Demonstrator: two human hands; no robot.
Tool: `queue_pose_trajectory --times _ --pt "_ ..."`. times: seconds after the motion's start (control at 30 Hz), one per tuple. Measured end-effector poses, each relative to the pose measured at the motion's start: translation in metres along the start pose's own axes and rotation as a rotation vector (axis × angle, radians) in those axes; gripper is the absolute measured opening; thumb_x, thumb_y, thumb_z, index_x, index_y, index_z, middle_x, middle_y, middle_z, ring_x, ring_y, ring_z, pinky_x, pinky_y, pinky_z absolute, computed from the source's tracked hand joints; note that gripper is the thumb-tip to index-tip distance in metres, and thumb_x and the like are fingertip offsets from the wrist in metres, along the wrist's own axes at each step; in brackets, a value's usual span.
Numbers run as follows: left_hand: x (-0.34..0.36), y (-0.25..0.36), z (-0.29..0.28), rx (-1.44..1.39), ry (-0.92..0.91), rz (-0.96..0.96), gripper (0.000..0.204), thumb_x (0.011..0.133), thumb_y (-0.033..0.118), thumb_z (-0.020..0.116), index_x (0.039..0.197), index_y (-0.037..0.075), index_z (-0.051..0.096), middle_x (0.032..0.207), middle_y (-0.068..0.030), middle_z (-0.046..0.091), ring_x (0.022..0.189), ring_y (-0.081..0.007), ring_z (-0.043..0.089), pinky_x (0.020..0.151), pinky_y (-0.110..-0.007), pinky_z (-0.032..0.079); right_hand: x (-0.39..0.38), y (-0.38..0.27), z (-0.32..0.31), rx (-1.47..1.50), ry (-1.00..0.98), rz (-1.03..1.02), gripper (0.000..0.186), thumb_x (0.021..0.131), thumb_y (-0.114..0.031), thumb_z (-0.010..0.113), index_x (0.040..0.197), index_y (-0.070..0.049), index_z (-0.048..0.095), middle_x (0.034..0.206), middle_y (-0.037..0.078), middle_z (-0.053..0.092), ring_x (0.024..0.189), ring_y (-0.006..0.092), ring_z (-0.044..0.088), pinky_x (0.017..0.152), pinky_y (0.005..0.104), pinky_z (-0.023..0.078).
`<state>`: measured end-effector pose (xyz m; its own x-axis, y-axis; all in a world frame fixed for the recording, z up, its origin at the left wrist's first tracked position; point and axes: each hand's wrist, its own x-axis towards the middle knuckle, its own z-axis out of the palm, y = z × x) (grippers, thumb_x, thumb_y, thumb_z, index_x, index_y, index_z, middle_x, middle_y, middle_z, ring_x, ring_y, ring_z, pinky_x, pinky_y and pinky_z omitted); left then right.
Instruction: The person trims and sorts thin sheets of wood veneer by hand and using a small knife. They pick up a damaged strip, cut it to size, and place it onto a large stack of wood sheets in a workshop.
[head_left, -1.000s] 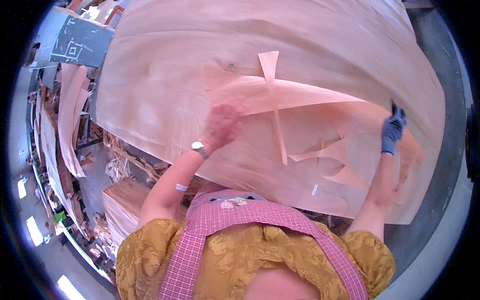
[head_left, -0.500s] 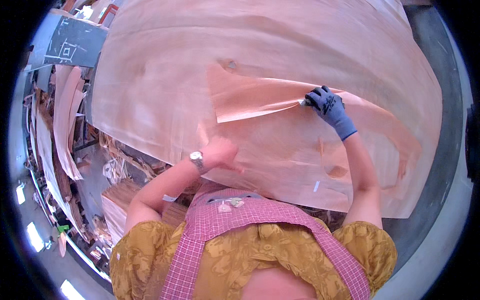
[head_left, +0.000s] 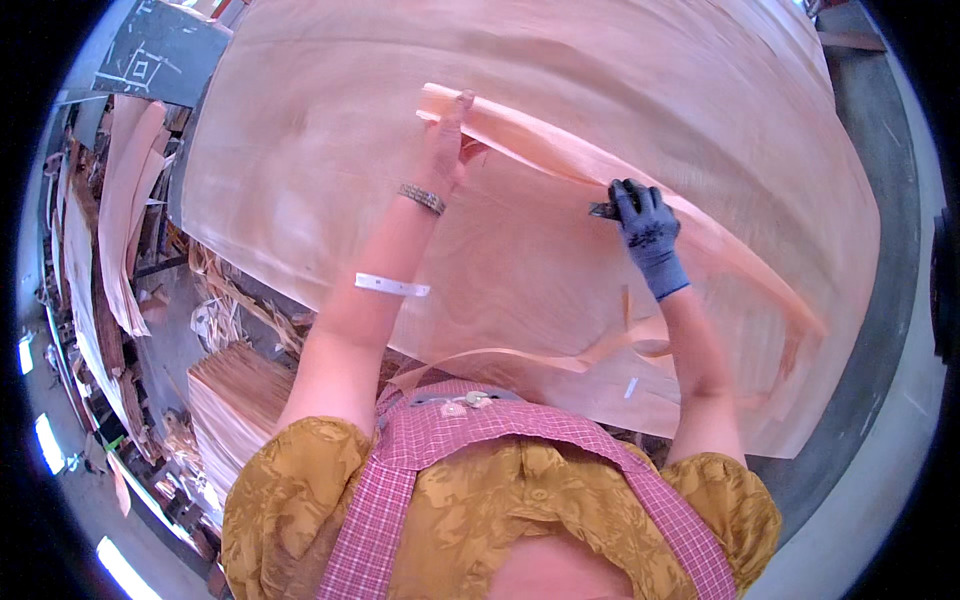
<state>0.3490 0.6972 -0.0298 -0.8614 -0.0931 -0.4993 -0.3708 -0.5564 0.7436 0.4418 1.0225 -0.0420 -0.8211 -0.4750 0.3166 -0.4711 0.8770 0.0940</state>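
A broad, pale pinkish sheet of thin wood veneer (head_left: 560, 130) lies spread over the work surface and fills most of the view. Across its upper middle runs a long, narrow strip of the same pale veneer (head_left: 540, 150), folded or lifted off the sheet and slanting from its upper centre down toward its right edge. The bare left hand (head_left: 445, 140), with a metal band at the wrist, reaches up over the sheet to the strip's upper end; its fingers are stretched nearly straight and pressed to the strip, though whether they pinch it or only lie flat on it cannot be told. The right hand (head_left: 640, 225), in a dark blue knitted glove, sits further down the strip toward the sheet's right side, its fingers curled shut around a small dark tool (head_left: 603, 210) whose tip meets the strip's lower edge. Near the sheet's lower edge, close to the person's chest, thin curling offcuts of veneer (head_left: 560, 355) lie loose on it. Left of the sheet, below its edge, stands a stack of cut veneer pieces (head_left: 235, 395), with more scraps and leaning sheets (head_left: 125, 220) beyond it.
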Motion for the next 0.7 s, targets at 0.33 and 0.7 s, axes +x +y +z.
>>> queue_pose_trajectory --times 0.33,0.7 --pt "0.054 0.024 0.006 0.094 -0.085 0.185 0.02 0.089 0.014 0.066 0.107 0.009 0.062 0.099 -0.0073 0.066 0.083 -0.0168 0.067 0.059 -0.03 0.057 0.038 -0.005 0.004 0.037 0.049 0.323 0.023 0.086 -0.021 0.064 0.108 -0.014 0.061 0.104 0.009 0.062 0.093 0.0299 0.06 0.073 0.0415 0.052" --pt "0.031 -0.003 -0.056 0.545 0.119 0.127 0.04 0.075 0.0 0.068 0.11 -0.008 0.048 0.095 -0.015 0.063 0.079 -0.0227 0.069 0.053 -0.033 0.062 0.086 -0.049 -0.021 0.545 -0.243 0.373 0.026 0.088 -0.025 0.063 0.105 -0.007 0.057 0.103 0.013 0.058 0.099 0.0348 0.058 0.078 0.0442 0.05"
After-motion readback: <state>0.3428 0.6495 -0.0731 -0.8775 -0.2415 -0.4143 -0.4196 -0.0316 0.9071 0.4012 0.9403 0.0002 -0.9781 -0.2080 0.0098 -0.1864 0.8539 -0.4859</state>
